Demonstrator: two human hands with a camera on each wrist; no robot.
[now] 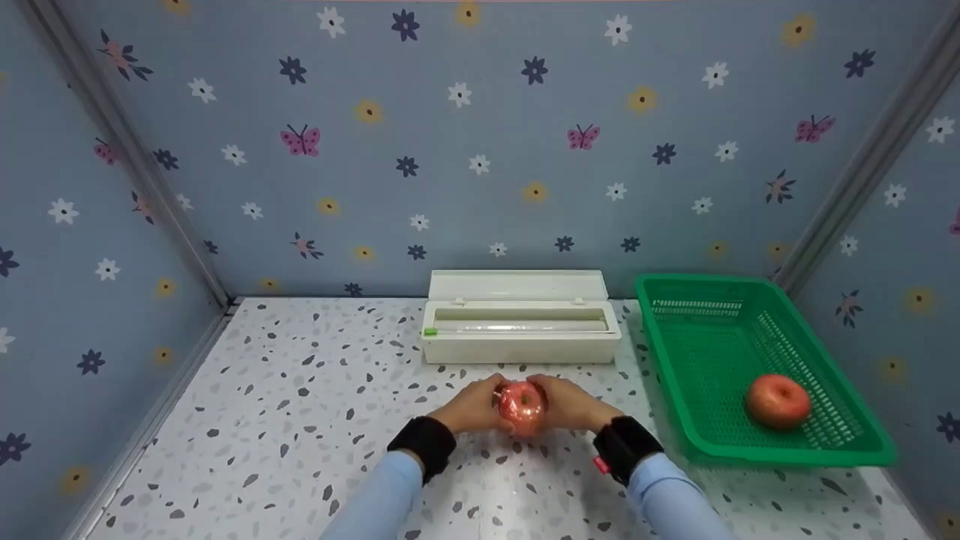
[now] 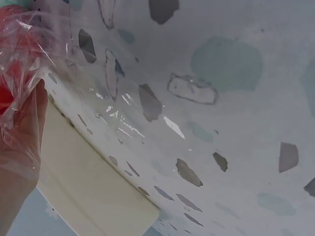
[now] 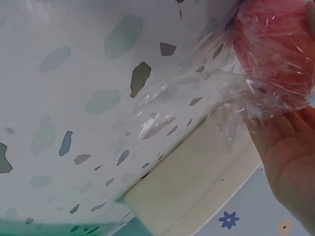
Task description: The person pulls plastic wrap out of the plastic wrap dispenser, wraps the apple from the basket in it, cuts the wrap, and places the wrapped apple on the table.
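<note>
A red apple [image 1: 520, 409] is held between both hands over the speckled table, in front of a white dispenser box. Shiny clear plastic film [image 3: 261, 93] wraps it, with loose crinkled ends around the fingers in both wrist views. My left hand [image 1: 474, 406] grips the apple's left side, thumb and fingers curved about it. On the opposite side my right hand [image 1: 570, 403] grips it the same way. In the left wrist view the apple [image 2: 17, 64] shows only in part at the frame's edge. Its underside is hidden in the head view.
The white cling film dispenser [image 1: 521, 349] stands behind the hands, lid [image 1: 517, 285] raised, a film roll [image 1: 521, 325] inside. To the right, a green plastic basket [image 1: 671, 390] holds a second apple [image 1: 778, 401]. Flower-patterned walls [image 1: 480, 135] enclose the table [image 1: 300, 390] at back and sides.
</note>
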